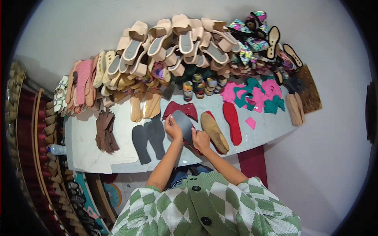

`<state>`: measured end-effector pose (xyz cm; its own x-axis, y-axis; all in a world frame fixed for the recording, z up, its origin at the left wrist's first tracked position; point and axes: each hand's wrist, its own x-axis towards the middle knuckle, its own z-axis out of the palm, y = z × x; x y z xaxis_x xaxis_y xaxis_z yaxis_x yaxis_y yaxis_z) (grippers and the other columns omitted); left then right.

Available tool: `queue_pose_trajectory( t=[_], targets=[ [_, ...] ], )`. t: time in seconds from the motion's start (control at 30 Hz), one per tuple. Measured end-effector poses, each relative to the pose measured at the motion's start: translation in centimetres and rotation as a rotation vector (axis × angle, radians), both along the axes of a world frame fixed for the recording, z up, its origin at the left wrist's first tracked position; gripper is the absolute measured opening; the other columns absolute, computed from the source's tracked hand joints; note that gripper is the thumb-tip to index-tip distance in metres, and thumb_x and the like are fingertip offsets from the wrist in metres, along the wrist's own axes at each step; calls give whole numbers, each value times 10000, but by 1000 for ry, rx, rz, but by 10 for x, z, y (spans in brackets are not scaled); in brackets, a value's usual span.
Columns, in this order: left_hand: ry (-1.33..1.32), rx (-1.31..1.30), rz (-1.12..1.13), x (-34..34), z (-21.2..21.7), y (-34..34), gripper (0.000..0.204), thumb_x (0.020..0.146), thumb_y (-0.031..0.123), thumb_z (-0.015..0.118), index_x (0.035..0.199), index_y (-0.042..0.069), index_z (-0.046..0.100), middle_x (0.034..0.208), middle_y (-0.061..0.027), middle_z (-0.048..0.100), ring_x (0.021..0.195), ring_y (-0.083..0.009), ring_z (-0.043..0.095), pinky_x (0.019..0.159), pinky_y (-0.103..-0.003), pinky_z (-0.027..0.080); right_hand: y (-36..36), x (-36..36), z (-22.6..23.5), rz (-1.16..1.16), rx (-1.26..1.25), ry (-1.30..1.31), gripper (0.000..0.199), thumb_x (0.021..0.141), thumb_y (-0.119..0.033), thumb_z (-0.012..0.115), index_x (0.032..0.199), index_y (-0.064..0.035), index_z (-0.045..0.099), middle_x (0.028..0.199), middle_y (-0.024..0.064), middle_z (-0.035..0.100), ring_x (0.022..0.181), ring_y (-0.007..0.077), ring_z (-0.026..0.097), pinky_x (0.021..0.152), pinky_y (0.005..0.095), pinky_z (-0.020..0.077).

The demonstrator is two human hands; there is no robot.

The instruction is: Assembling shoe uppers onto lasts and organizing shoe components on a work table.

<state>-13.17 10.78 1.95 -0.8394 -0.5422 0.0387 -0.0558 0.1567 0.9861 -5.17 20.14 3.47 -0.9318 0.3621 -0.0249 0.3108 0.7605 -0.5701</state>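
Observation:
Over the near middle of the table, my left hand (173, 128) grips the edge of a dark grey shoe sole (182, 121). On its right side, my right hand (201, 140) is closed around the lower part of the same sole, where some red material shows beneath. Just beyond lies a shiny maroon strap piece (190, 110). A worn tan shoe last (214, 131) rests on a red piece, right of my right hand. Farther right is a red insole (231, 125). Two more dark grey soles (140, 143) lie left of my left forearm.
Beige heeled sandals (138, 41) are piled high along the back. Pink and teal scraps (256, 94) lie at the right, brown strips (106, 131) at the left. Shelves of shoe lasts (51, 129) and a plastic bottle (58, 149) stand beside the table's left end.

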Motion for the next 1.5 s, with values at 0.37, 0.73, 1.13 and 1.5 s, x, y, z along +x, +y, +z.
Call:
queue_pose_trajectory(
  t=[0.37, 0.73, 1.13, 1.5],
  targets=[
    [-28, 202, 392, 57, -21, -45, 199, 943, 180, 392, 1008, 3, 456, 980, -112, 517, 882, -207, 518, 811, -302, 410, -1, -10, 18, 349, 70, -217, 648, 906, -484, 262, 682, -8, 641, 705, 248, 601, 723, 386, 599, 682, 468, 460],
    [-249, -228, -231, 80, 2, -107, 271, 898, 199, 379, 998, 9, 544, 1006, -179, 573, 944, -339, 550, 813, -366, 412, 1, -10, 8, 288, 96, 114, 518, 905, -337, 351, 589, -10, 598, 601, 212, 573, 586, 383, 574, 580, 481, 445],
    [99, -1151, -612, 30, 40, -59, 214, 826, 211, 498, 696, 71, 593, 686, -87, 584, 660, -243, 572, 637, -370, 381, 4, -17, 6, 276, 67, 164, 539, 904, -347, 356, 578, 4, 602, 588, 217, 571, 544, 392, 560, 574, 479, 443],
    [70, -1047, -527, 26, 27, -59, 281, 843, 171, 471, 608, 52, 569, 624, -113, 574, 621, -269, 542, 593, -387, 348, -22, -17, 15, 80, 86, 17, 472, 885, -320, 385, 615, -17, 627, 621, 205, 592, 566, 367, 576, 600, 468, 433]
  ],
)
